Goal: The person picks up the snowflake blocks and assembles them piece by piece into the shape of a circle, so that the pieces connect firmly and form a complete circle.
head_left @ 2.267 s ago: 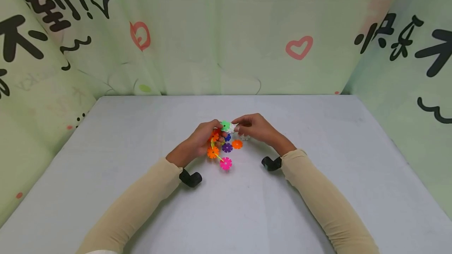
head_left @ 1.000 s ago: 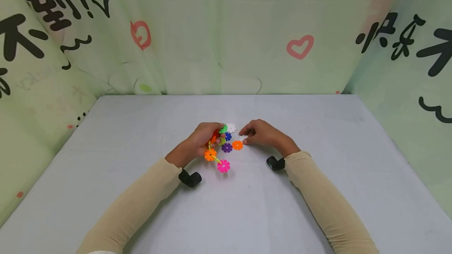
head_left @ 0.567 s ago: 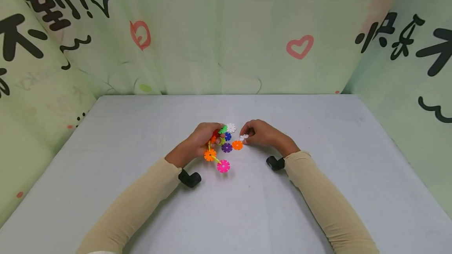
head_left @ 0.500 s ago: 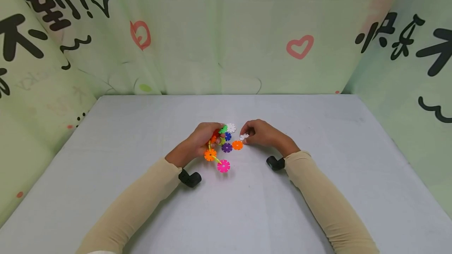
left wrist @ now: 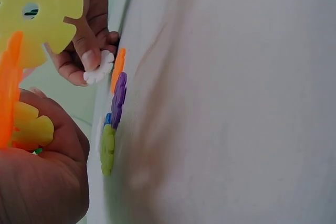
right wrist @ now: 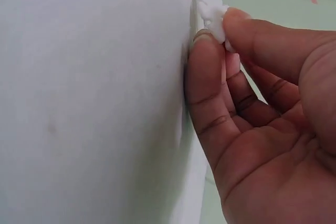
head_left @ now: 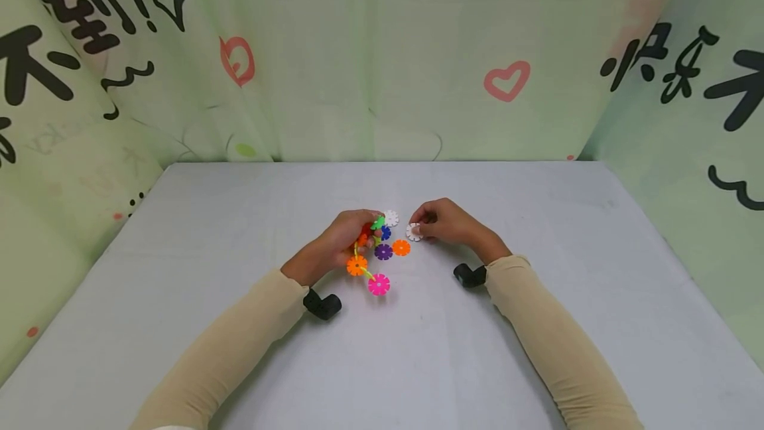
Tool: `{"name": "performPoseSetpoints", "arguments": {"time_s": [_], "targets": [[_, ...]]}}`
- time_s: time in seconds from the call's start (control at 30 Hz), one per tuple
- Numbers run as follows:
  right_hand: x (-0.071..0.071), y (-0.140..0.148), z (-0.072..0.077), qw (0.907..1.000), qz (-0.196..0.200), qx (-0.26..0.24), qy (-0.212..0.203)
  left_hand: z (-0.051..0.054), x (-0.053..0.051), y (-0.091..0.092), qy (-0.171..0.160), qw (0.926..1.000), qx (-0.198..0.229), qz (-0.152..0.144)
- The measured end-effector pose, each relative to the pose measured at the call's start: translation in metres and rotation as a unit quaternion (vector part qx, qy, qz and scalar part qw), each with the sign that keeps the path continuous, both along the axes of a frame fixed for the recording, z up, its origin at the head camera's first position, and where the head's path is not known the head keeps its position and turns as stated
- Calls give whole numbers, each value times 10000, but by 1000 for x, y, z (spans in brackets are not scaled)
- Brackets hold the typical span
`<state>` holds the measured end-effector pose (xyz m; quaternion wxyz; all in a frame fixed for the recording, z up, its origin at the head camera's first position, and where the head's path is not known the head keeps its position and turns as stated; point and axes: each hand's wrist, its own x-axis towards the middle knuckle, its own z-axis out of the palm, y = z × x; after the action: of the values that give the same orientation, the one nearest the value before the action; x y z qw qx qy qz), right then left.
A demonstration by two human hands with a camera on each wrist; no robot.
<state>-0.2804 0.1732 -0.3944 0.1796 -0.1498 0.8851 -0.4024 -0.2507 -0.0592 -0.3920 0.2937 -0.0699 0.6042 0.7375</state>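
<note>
My left hand point(head_left: 341, 239) grips a chain of joined notched discs; an orange disc point(head_left: 357, 265) and a pink disc point(head_left: 379, 285) hang from it, and a green disc point(head_left: 379, 222) shows by the thumb. In the left wrist view a yellow disc point(left wrist: 52, 19) of the chain is close to the camera. My right hand point(head_left: 449, 223) pinches a white disc point(head_left: 413, 231), seen between thumb and finger as white point(right wrist: 211, 15) in the right wrist view. Between the hands lie a purple disc point(head_left: 384, 252), a loose orange disc point(head_left: 402, 247) and a blue disc point(head_left: 386, 233).
Another white disc point(head_left: 390, 217) lies just beyond the blue one. A yellow-green disc point(left wrist: 107, 150) rests on the white table point(head_left: 465, 363) near the purple one. Black wrist devices point(head_left: 322, 304) sit at both cuffs. Printed green curtains point(head_left: 370, 71) surround the table's back and sides.
My right hand has drawn away to the right from the left hand, and the white disc it pinches now faces the camera more flatly. The left hand's chain has shifted slightly.
</note>
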Motion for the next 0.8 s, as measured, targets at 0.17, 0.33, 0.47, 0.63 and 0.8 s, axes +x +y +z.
{"name": "performPoseSetpoints", "arguments": {"time_s": [0.17, 0.33, 0.47, 0.63, 0.8], "targets": [[1, -2, 0, 9993, -198, -271, 138, 0, 0, 2, -26, 10000, -36, -9], [2, -6, 1, 9982, -345, -436, 221, -1, 0, 3, -13, 9999, -140, -24], [3, -8, 1, 9962, -391, -726, 266, 0, 0, 3, -16, 9999, -151, -55], [3, -11, 1, 9925, -421, -1093, 360, -1, 0, 4, -48, 9999, -136, -89], [4, -16, 1, 9879, -414, -1472, 259, -1, 1, 5, -98, 9998, -105, -118]]}}
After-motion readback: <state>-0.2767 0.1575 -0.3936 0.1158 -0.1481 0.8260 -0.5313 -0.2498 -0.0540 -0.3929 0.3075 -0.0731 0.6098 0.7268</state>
